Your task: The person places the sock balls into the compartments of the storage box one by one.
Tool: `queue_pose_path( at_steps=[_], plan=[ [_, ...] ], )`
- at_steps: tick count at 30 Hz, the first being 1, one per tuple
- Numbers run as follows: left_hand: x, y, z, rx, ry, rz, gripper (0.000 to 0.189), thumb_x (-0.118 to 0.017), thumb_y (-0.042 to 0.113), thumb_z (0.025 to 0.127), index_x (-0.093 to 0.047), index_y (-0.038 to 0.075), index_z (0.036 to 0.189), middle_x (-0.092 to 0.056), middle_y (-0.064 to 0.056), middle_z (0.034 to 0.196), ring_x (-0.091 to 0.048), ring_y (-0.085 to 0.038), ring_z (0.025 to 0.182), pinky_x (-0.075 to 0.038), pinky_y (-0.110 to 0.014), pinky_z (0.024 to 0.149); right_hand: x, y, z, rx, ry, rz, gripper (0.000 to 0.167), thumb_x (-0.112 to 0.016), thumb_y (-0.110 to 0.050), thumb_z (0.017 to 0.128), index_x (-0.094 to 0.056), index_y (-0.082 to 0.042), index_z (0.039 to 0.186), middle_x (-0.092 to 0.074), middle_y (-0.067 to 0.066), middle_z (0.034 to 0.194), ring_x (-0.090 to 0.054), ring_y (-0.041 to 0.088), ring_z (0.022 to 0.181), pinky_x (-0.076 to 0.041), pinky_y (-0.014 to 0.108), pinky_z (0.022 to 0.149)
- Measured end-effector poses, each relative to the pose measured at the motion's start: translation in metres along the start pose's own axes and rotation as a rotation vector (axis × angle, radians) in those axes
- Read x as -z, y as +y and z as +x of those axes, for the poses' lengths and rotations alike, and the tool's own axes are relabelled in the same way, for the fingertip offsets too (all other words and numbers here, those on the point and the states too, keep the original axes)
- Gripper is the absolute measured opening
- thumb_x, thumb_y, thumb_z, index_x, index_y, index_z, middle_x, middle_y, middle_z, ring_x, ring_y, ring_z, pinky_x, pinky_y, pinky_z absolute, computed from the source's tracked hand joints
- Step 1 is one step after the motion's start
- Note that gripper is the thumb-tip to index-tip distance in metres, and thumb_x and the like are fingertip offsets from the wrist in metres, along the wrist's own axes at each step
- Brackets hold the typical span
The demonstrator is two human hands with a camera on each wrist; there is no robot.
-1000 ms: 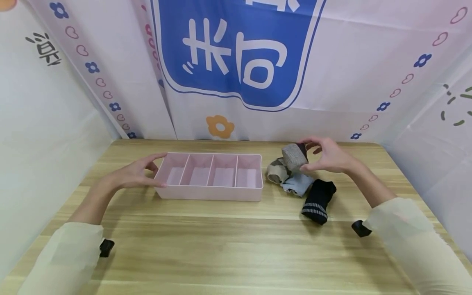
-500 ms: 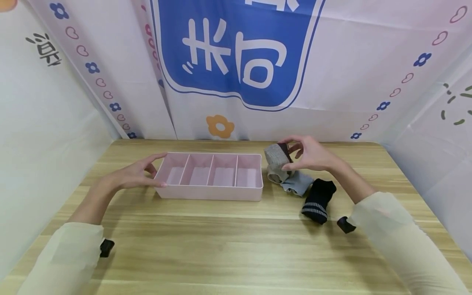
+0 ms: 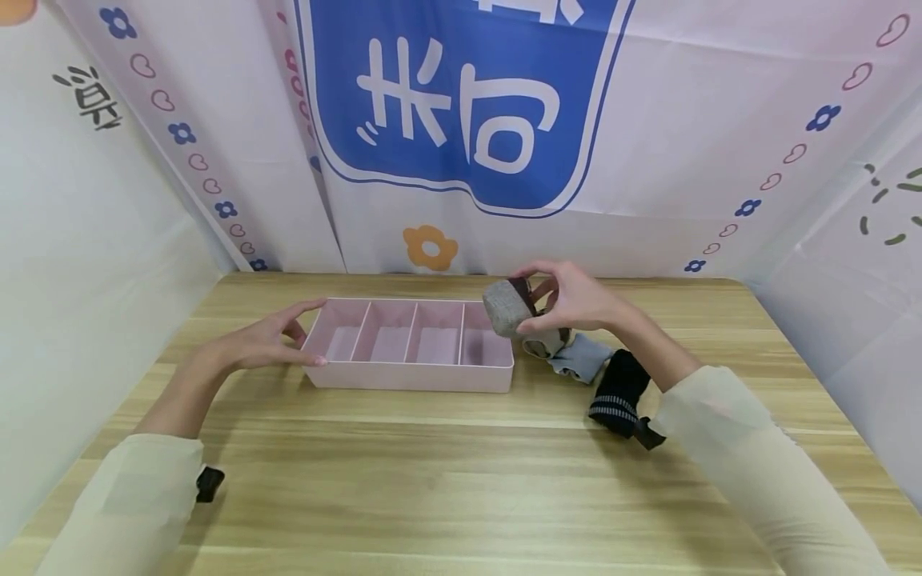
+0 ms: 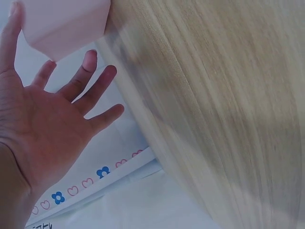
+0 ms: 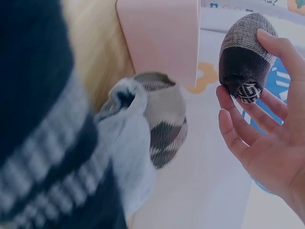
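Note:
Between thumb and fingers, my right hand (image 3: 576, 298) holds a rolled grey sock (image 3: 507, 307) with a dark end above the rightmost compartment of a pink divided box (image 3: 403, 378). Its patterned inner fold shows in the right wrist view, where the sock (image 5: 248, 57) is pinched clear of the table. My left hand (image 3: 262, 340) spans the left end of the box, thumb by the front corner and a finger at the back corner. In the left wrist view, the fingers of that hand (image 4: 52, 114) are spread and mostly straight.
Right of the box lie a camouflage sock (image 5: 167, 119), partly hidden in the head view, a light blue sock (image 3: 580, 358) and a black sock (image 3: 615, 392) with pale stripes. A printed cloth wall (image 3: 648, 184) rises behind the wooden table (image 3: 432, 480).
My right hand has carried the grey sock leftward from over the other socks to over the box's right end. The left hand and the box have stayed in place.

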State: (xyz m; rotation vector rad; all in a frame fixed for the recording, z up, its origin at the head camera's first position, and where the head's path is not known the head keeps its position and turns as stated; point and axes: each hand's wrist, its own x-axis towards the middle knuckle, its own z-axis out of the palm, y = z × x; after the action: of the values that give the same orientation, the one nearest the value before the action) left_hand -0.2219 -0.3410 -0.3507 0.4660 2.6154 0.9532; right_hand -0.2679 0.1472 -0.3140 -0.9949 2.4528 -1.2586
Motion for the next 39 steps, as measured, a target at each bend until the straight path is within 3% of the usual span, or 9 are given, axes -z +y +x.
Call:
queue_pose_path(
  at_steps=[14, 25, 39],
  plan=[
    [0.000, 0.000, -0.001, 0.012, -0.006, -0.019, 0.104, -0.082, 0.026, 0.087, -0.016, 0.003, 0.164, -0.061, -0.018, 0.109, -0.058, -0.029, 0.103, -0.048, -0.038, 0.082, -0.022, -0.018, 0.026, 0.020, 0.001, 0.016, 0.075, -0.092, -0.013, 0.074, -0.058, 0.001, 0.140, -0.064, 0.019, 0.127, -0.071, 0.029, 0.092, -0.058, 0.035, 0.069],
    [0.002, 0.000, 0.001, 0.026, -0.008, -0.010, 0.104, -0.082, 0.025, 0.087, -0.017, 0.003, 0.164, -0.060, -0.016, 0.107, -0.057, -0.024, 0.098, -0.048, -0.036, 0.080, -0.039, -0.026, 0.043, 0.025, -0.009, 0.041, 0.077, -0.092, -0.013, 0.072, -0.058, 0.001, 0.139, -0.058, 0.018, 0.135, -0.071, 0.030, 0.094, -0.060, 0.038, 0.079],
    [0.001, -0.001, 0.001, 0.025, -0.002, -0.010, 0.104, -0.083, 0.025, 0.087, -0.017, 0.003, 0.164, -0.060, -0.013, 0.103, -0.054, -0.023, 0.095, -0.045, -0.036, 0.080, -0.062, -0.042, 0.064, 0.061, -0.029, 0.046, 0.075, -0.094, -0.016, 0.073, -0.059, -0.001, 0.138, -0.060, 0.014, 0.133, -0.073, 0.024, 0.088, -0.059, 0.034, 0.078]
  ],
)
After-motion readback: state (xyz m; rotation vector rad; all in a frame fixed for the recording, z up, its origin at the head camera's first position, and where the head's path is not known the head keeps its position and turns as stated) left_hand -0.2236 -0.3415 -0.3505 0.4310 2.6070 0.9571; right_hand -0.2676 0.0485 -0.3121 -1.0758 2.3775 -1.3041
